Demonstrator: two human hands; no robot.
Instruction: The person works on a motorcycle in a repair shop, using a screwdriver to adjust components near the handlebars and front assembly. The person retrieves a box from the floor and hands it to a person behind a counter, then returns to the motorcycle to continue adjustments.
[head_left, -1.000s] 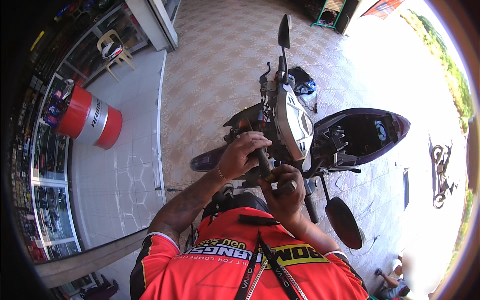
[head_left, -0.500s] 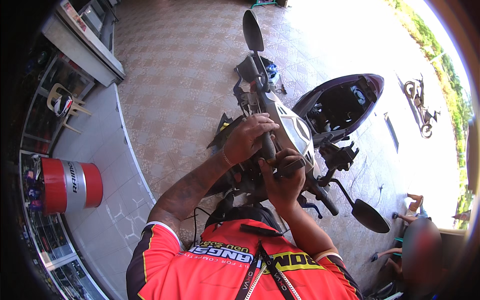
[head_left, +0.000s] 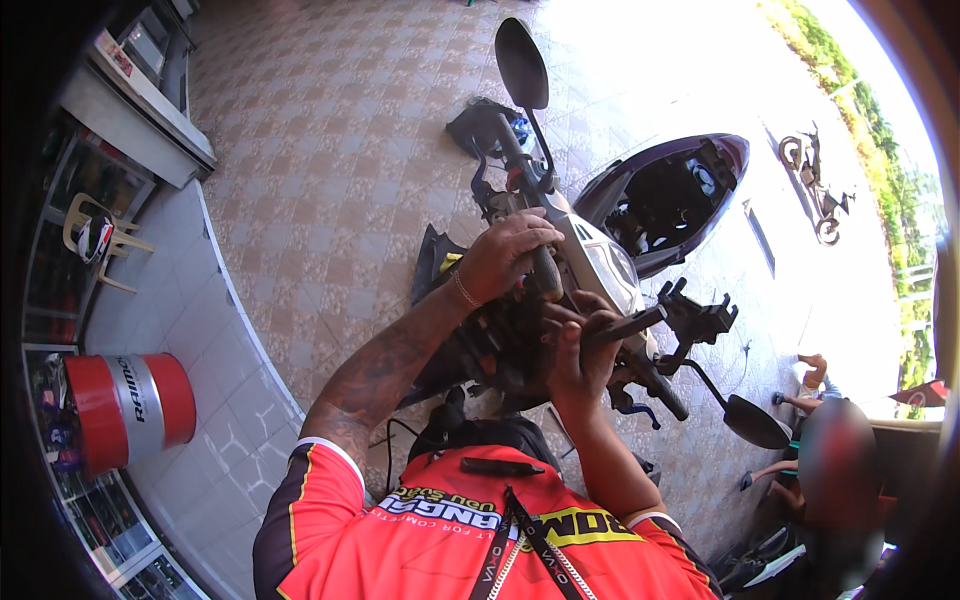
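My left hand (head_left: pixel 510 252) is closed around a dark, ribbed cylindrical handle (head_left: pixel 545 276), held over the middle of a partly stripped motorcycle (head_left: pixel 600 258). Its kind is unclear. My right hand (head_left: pixel 583 350) sits just below and to the right, its fingers curled round a dark flat bar (head_left: pixel 638 325) that sticks out to the right. The bar's other end is hidden in the hand. Both hands are beside the pale front cover, between the handlebar's left grip (head_left: pixel 508 135) and right grip (head_left: pixel 665 395). The dark parts under my hands are in shadow.
Mirrors stick out at the upper left (head_left: pixel 522 62) and lower right (head_left: pixel 757 423). A black phone-holder-like bracket (head_left: pixel 700 318) rises on the right. Beyond lies a purple body shell (head_left: pixel 668 205). A red drum (head_left: pixel 175 400) and a chair (head_left: pixel 85 225) stand left; a person (head_left: pixel 838 460) is at right.
The bar in my right hand has swung outward to the right, and that hand has turned and shifted slightly down. My left hand has moved slightly up with the handle. The whole view has shifted.
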